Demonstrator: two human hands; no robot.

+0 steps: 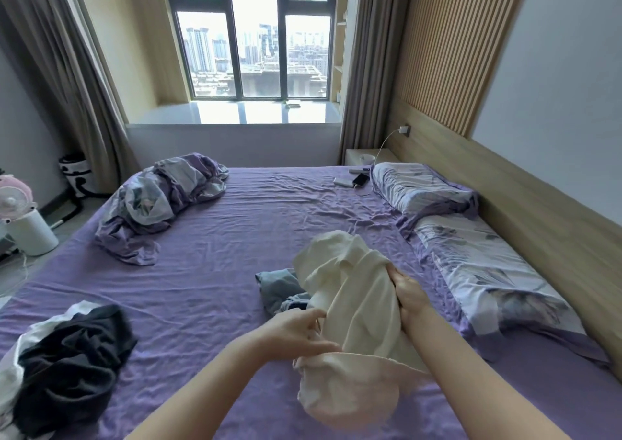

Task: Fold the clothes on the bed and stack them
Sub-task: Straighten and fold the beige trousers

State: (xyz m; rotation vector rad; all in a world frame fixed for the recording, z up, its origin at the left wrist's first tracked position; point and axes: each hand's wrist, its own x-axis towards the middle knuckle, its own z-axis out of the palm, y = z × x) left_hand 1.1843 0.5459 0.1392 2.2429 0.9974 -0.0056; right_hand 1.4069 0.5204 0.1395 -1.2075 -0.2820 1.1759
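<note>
Just above the purple bed sheet [208, 254], both hands hold a bunched cream garment [353, 308] lifted off it. The right hand [409, 296] grips its right side, fingers curled into the cloth; the left hand [296, 333] pinches a fold at its lower left, fingertips partly hidden. Behind the cream garment lies a grey-blue piece [279, 286], mostly covered. Far left of it, a black-and-white clothes pile [67, 359] is cut off by the frame edge.

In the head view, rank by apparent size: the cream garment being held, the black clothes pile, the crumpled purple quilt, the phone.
1. Cream garment, though nearness to the camera inflates it.
2-3. Purple quilt and black clothes pile look alike; the quilt lies farther away, so I won't rank them.
4. Phone, smallest.
</note>
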